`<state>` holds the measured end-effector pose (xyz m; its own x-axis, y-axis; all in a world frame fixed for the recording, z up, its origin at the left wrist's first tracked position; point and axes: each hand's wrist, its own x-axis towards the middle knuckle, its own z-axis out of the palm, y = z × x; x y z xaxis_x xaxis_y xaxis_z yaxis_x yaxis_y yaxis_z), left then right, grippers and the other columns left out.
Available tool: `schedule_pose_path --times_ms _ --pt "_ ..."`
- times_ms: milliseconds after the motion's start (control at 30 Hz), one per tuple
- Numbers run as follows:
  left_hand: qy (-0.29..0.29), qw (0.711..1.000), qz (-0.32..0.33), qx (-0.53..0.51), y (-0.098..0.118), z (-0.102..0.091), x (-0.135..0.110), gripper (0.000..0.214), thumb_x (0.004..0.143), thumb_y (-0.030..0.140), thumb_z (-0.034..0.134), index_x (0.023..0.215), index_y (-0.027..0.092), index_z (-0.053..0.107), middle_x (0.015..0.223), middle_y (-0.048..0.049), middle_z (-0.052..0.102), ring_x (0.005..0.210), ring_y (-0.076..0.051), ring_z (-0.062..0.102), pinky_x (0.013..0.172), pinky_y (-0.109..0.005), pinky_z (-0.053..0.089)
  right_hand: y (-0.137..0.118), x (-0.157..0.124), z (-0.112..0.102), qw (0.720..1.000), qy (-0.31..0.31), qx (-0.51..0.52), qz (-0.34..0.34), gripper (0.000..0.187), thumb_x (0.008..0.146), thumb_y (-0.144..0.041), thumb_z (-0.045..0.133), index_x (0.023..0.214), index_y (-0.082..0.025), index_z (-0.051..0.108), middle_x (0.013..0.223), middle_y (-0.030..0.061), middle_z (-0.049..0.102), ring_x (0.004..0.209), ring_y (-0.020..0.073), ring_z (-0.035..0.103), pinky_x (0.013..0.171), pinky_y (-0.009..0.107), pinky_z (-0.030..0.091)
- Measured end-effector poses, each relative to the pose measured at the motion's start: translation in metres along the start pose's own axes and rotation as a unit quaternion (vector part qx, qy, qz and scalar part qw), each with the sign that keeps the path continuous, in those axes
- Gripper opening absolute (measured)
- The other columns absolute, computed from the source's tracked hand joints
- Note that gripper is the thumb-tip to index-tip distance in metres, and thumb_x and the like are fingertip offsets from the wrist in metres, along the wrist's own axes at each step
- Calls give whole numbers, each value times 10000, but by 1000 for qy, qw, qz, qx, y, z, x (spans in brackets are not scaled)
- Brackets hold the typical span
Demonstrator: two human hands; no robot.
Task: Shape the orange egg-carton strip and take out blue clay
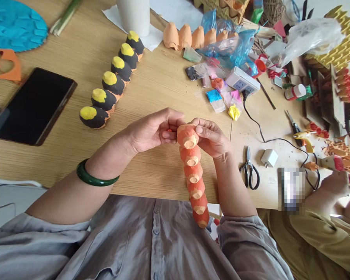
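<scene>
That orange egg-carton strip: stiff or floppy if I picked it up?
Probably light for its size, as the orange egg-carton strip looks like moulded pulp. It may flex at the narrow joints between its cups, and its rounded sides could let it roll.

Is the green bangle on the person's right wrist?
No, the green bangle sits on the left forearm, at the wrist.

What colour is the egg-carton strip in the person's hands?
The egg-carton strip is orange with pale tan tips, clearest in the head view.
</scene>
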<state>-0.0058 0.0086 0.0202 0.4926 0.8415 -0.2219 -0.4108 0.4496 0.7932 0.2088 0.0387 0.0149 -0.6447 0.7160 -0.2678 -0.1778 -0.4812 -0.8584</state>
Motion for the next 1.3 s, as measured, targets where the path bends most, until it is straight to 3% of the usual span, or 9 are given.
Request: schedule_pose_path --times_ms 100,200,433,600,733,900,1033,1167,1300 --pt "17 1000 4 12 -2 3 0 557 745 497 1044 560 156 644 596 7 501 540 -65 365 500 -216 309 -1 0 2 1000 2 -24 7 538 727 -568 1087 831 -180 730 708 -41 675 649 97 591 665 237 512" --pt "29 1000 2 9 -4 4 0 452 681 396 1068 574 137 714 621 -12 569 579 -69 448 528 -189 357 0 0 4 999 11 -32 19 527 724 -559 1082 837 -180 734 713 -44 674 654 99 591 663 239 505" --pt "31 999 10 14 -3 0 -2 320 765 370 985 676 144 778 718 -48 693 656 -121 595 610 -221 462 -3 -1 10 999 43 21 25 476 695 -530 1078 783 -195 751 653 -51 649 601 100 565 617 234 502" --pt "31 999 0 26 0 3 -4 291 769 319 982 701 135 768 684 -24 638 613 -90 512 567 -208 398 -7 -2 11 998 46 -15 27 548 646 -541 1129 732 -181 726 632 -52 644 586 85 547 596 215 485" --pt "13 1000 15 -2 -3 2 -1 508 775 405 1025 576 150 634 605 27 463 561 -62 393 525 -211 345 -8 -3 9 999 43 -11 32 550 664 -542 1126 756 -170 733 661 -35 668 610 95 577 619 224 519" --pt "26 999 8 29 -7 -3 0 385 707 384 1104 751 133 816 732 -37 706 646 -94 568 579 -193 415 -3 -2 6 998 47 29 42 357 789 -359 1035 781 -165 734 692 -14 691 628 112 632 641 233 553" --pt "24 999 -11 37 -5 -8 -1 387 708 406 1111 792 125 858 809 -83 789 729 -141 686 643 -206 519 0 0 4 996 55 44 58 254 817 -292 956 792 -168 735 715 -6 703 644 118 646 654 235 553" --pt "8 999 -4 40 -4 -9 -1 429 727 471 1113 799 131 861 815 -93 797 717 -147 693 625 -208 535 0 1 6 997 49 43 50 258 814 -319 931 783 -184 713 704 -27 673 638 111 609 657 235 541" --pt "11 998 4 54 -3 -7 0 473 715 527 1118 786 147 847 779 -71 759 676 -128 638 578 -200 492 -1 -1 10 997 54 34 39 401 762 -446 1017 767 -204 697 697 -39 652 637 111 575 645 239 528"
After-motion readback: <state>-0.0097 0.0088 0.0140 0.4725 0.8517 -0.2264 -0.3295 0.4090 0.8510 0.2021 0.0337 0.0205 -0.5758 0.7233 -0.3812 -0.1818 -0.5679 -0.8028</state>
